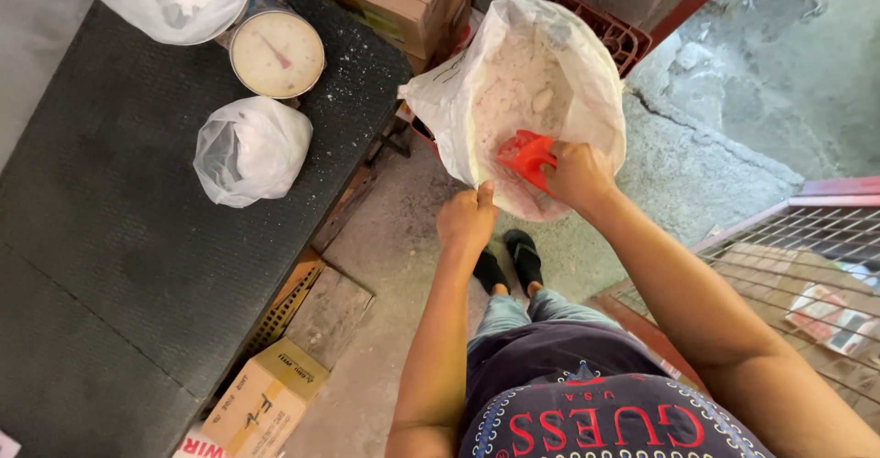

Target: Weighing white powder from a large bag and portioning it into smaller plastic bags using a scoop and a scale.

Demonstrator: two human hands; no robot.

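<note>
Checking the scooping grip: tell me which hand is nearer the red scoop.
Right. The right hand grips the red scoop inside the sack; the left hand pinches the sack's rim below it.

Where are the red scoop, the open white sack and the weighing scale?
red scoop [524, 155]: head view, on its red bowl.
white sack [438, 100]: head view, on its outer left wall.
weighing scale [276, 54]: head view, on its round dial.

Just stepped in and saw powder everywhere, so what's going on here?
A person stands over a large white sack of whitish powder. The right hand holds a red scoop inside it, while the left hand grips the sack's near rim. On the dark table beside them sit a tied plastic bag and a dial scale.
</note>
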